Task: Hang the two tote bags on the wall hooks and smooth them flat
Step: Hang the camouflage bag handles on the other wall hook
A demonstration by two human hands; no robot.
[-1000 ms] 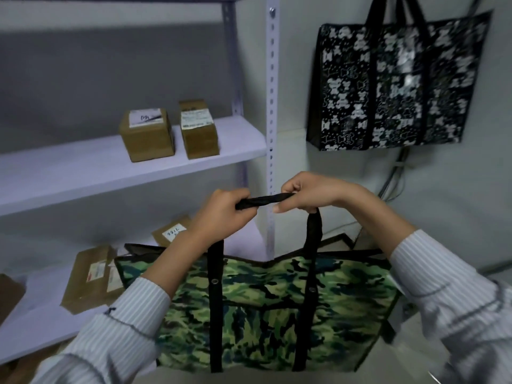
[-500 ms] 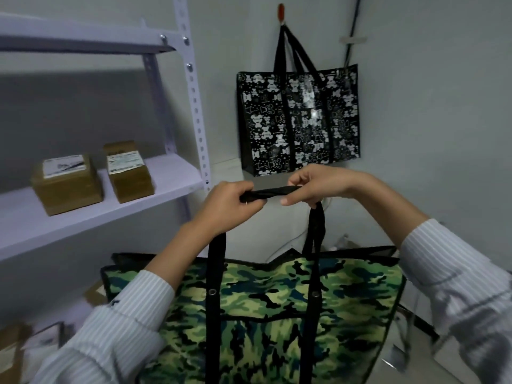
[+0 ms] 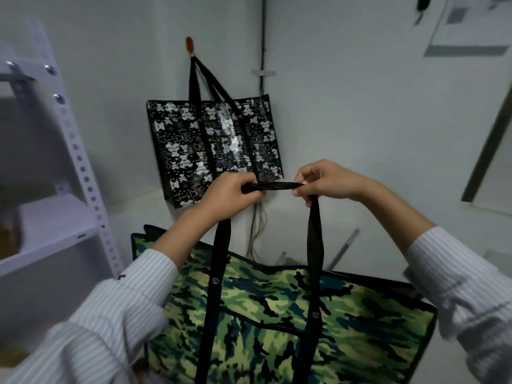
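Note:
A green camouflage tote bag (image 3: 277, 322) hangs below my hands by its black straps. My left hand (image 3: 230, 194) grips the left end of the strap loop (image 3: 277, 186), and my right hand (image 3: 324, 180) pinches the right end, so the strap is stretched level between them. On the wall behind, a glossy black tote bag with white bear prints (image 3: 216, 145) hangs by its black handles from an orange wall hook (image 3: 189, 45). A dark hook-like shape (image 3: 421, 6) shows blurred at the top right of the wall.
A white metal shelf unit (image 3: 80, 167) stands at the left, close to my left arm. A cable (image 3: 262, 51) runs down the wall corner behind the hanging bag. A framed panel (image 3: 471, 26) hangs at the upper right, and a dark bar (image 3: 487, 151) leans at the right.
My view has swung right and upward, so the shelves and boxes slid out left and the hanging bag's hook came into sight. Both hands keep the same grip on the camouflage bag's strap.

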